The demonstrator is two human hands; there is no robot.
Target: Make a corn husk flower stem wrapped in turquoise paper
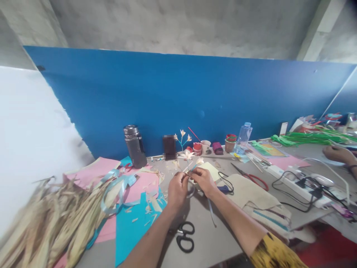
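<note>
In front of me, my left hand and my right hand meet with fingertips pinched together. Both grip the thin stem of a white handmade flower, whose bloom stands above them. A second pale bloom, with a bit of blue below it, shows just over my right fingers. Partly hidden beneath the hands is a greyish ring-shaped roll. A narrow pale strip trails down beside my right forearm. Black-handled scissors lie between my forearms.
Dried husks and light-blue ribbon lie left on pink and blue paper. A flask, paper cup and bottle line the back. Right are red-handled scissors, a power strip and another person's hand.
</note>
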